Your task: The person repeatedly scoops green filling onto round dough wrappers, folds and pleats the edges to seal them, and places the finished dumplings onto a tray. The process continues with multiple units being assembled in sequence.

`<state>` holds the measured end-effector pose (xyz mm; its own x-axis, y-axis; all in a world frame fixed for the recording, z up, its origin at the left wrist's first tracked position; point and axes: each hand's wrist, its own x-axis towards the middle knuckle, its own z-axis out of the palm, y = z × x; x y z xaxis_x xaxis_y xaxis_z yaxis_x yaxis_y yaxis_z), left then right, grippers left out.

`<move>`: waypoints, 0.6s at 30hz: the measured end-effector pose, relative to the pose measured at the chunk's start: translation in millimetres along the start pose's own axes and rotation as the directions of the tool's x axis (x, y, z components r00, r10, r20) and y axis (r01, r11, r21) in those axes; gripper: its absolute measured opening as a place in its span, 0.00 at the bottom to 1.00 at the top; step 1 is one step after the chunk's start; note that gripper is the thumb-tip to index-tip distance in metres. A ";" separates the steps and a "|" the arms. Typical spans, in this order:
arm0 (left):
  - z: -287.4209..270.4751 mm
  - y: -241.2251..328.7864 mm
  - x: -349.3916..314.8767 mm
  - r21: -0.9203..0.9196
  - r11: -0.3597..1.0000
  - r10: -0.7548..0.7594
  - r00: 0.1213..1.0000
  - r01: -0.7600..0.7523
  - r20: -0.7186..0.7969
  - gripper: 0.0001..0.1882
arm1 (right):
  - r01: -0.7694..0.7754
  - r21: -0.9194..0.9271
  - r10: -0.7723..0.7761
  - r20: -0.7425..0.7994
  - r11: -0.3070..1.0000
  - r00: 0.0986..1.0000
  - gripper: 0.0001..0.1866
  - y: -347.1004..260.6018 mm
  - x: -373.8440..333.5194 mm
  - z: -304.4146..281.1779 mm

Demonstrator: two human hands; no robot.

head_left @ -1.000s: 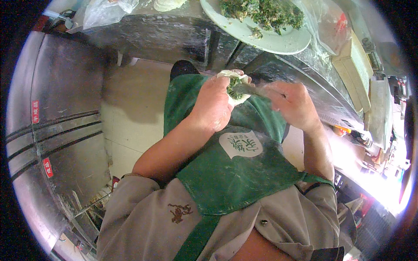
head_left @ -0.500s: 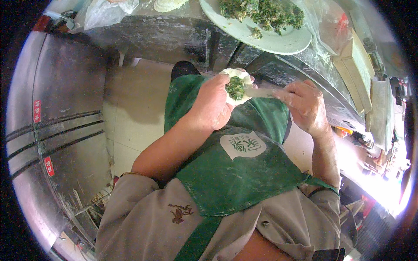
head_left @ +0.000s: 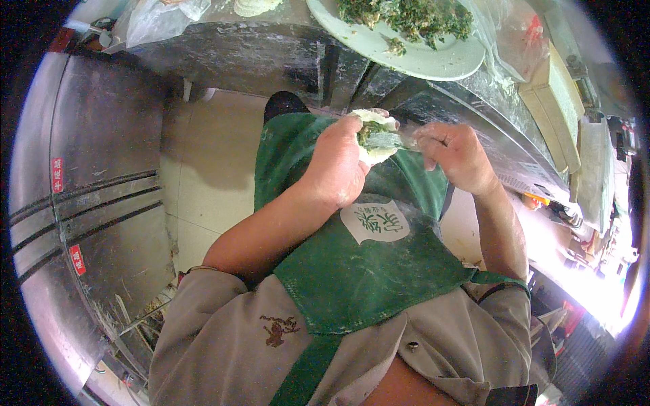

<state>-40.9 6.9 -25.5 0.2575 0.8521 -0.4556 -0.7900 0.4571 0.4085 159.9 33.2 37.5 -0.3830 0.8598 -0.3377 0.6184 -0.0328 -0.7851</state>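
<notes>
My left hand (head_left: 336, 162) is closed round a thin white dough wrapper (head_left: 380, 155), cupping it above my green apron. A mound of chopped green filling (head_left: 368, 130) sits in the wrapper. In my right hand (head_left: 459, 154) is a flat, narrow filling spatula (head_left: 384, 140), pinched between the fingers. Its blade lies across the filling and is slightly blurred. Beyond my hands, a white plate (head_left: 433, 72) on the worktable carries a heap of the same chopped filling (head_left: 433, 24).
Dough wrappers (head_left: 256, 6) lie at the table's far side, beside a clear plastic bag (head_left: 159, 21). To the right of the plate are another plastic bag (head_left: 518, 44) and a pale box (head_left: 554, 111). A steel cabinet (head_left: 108, 128) stands on the left.
My right hand has moved slightly left and turned, bringing the spatula blade over the filling. My left hand has shifted a little right and tilted the wrapper.
</notes>
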 end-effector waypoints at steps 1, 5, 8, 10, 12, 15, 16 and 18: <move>-1.8 0.6 0.7 -0.024 1.000 0.008 1.000 -0.008 0.002 0.19 | -0.014 0.025 0.014 0.010 1.000 1.000 0.11 4.6 0.7 -2.6; -9.6 1.4 4.6 -0.061 0.998 0.037 0.998 -0.034 0.048 0.20 | -0.113 0.248 0.109 0.030 0.962 0.994 0.11 3.5 -4.3 -2.9; -0.5 -1.0 2.2 -0.033 0.999 0.007 0.999 -0.006 0.040 0.21 | 0.029 0.194 -0.032 0.012 0.981 0.999 0.11 5.7 1.7 9.3; 0.6 -0.9 2.5 -0.032 0.999 0.005 1.000 -0.004 0.021 0.22 | -0.036 0.125 0.037 -0.001 0.991 0.999 0.11 2.4 2.8 10.2; -7.5 0.2 4.5 -0.059 0.998 0.019 1.000 -0.018 0.022 0.22 | -0.072 0.095 0.077 -0.050 0.993 0.996 0.10 -0.2 1.0 8.7; -10.3 5.2 6.8 -0.100 0.991 0.095 0.994 -0.089 0.054 0.21 | 0.049 0.030 -0.040 -0.236 0.998 0.971 0.09 1.9 -10.1 13.8; -10.1 4.7 8.2 -0.118 0.988 0.110 0.992 -0.101 0.069 0.21 | 0.160 -0.062 -0.172 -0.330 0.985 0.928 0.08 9.1 -11.3 21.1; -9.0 3.6 11.5 -0.151 0.980 0.145 0.985 -0.129 0.098 0.20 | 0.252 -0.229 -0.327 -0.404 0.940 0.854 0.09 6.4 -14.4 27.3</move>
<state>-45.8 16.1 -36.4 0.1936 0.9302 -0.3117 -0.8914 0.2995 0.3403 150.7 6.7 23.2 -0.2523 0.9512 0.1777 0.6421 0.3019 -0.7047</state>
